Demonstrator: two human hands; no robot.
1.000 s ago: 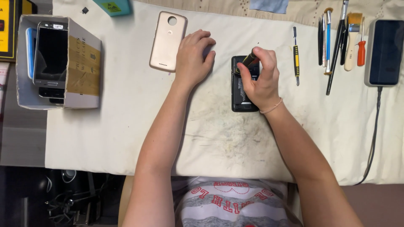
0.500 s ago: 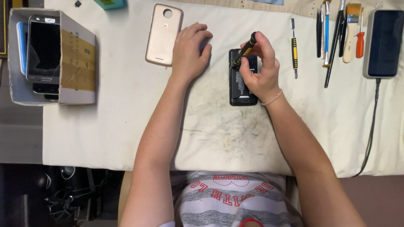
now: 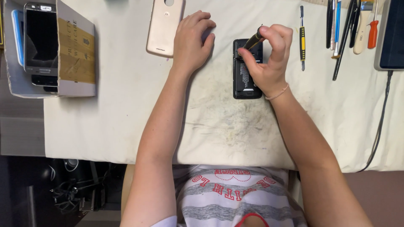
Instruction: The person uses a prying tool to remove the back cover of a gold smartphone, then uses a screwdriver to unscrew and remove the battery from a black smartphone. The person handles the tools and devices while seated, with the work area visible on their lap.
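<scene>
A stained white cloth covers the counter (image 3: pixel 126 117), with an open cardboard box of phones (image 3: pixel 50 46) at its left edge and a gold plastic phone back cover (image 3: pixel 165 27) just beside the left hand (image 3: pixel 191 42), which lies flat, fingers loosely curled and holding nothing. The opened black phone body (image 3: pixel 246 73) lies mid-cloth under the right hand (image 3: pixel 269 63), whose fingers pinch a black-handled screwdriver (image 3: pixel 253 40) tilted onto the phone's upper end. With the phone unbraced, the tip could likely slip and gouge the board or strip a screw. Since half a second ago the screwdriver handle has leaned lower, nearer the thumb.
</scene>
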